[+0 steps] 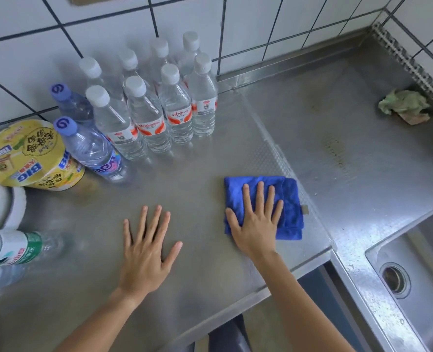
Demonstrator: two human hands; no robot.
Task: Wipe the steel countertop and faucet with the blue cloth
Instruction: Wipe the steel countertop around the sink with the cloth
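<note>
Blue cloth (290, 199) lies folded under the flat right hand (257, 224), left hand (146, 252) spread bare on the countertop (197, 161) — stains beyond remain, faucet unseen.

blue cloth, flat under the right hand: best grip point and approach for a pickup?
Probably the blue cloth's free right-hand edge, pinched from above on the sink side. It lies folded flat on the countertop; the right hand covers its left half, and stacked layers show there.

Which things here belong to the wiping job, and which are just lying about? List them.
Job: blue cloth under right hand; steel countertop; left hand flat on it.
Lying about: water bottles; noodle cup; crumpled green rag; sink.
</note>
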